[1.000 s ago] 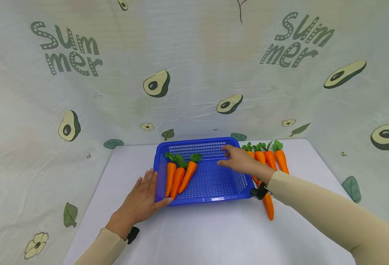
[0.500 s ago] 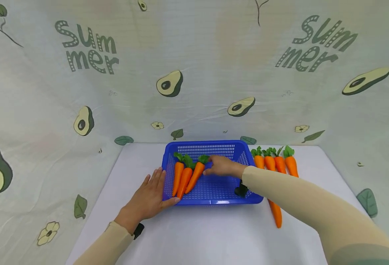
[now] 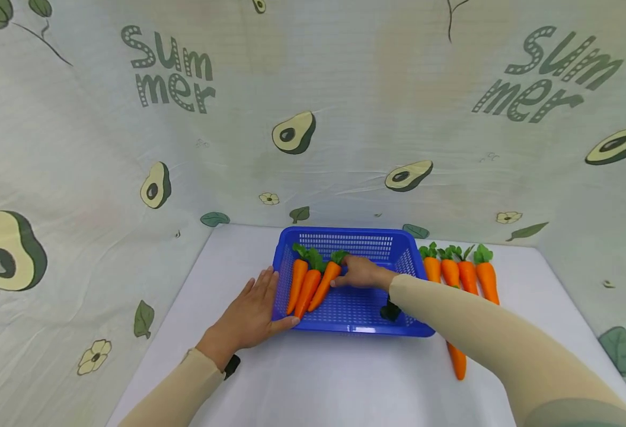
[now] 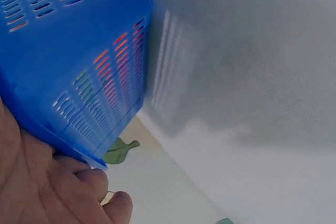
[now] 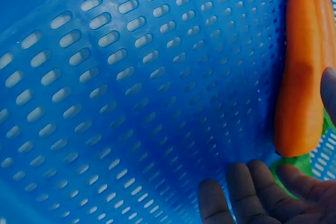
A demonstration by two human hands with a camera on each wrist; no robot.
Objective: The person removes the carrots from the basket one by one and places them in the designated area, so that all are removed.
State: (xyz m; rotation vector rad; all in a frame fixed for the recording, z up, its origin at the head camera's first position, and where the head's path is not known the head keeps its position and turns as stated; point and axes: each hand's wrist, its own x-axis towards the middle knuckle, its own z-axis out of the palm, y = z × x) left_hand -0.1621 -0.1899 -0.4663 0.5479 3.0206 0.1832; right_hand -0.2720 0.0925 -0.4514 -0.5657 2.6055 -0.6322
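A blue plastic basket (image 3: 347,232) with slotted walls holds three orange carrots with green tops at its left side. My left hand (image 3: 249,314) lies along the basket's left rim, fingers extended and thumb at the front corner. Its fingertips show beneath the rim in the left wrist view. Inside the basket, my right hand (image 3: 363,273) is at the rightmost carrot (image 3: 326,287), index finger by the leaves and thumb beside the orange root. In the right wrist view its fingers (image 5: 241,187) are spread loosely near a carrot (image 5: 299,77); a firm hold does not show.
Several more carrots (image 3: 486,279) lie side by side on the white table (image 3: 313,379), right of the basket and partly behind my right sleeve (image 3: 468,320). A printed cloth (image 3: 355,118) with avocados and lettering hangs behind and around the table.
My right hand has moved left across the basket, from above its right side to the rightmost carrot inside. My left hand stays at the left rim. The head view has shifted slightly.
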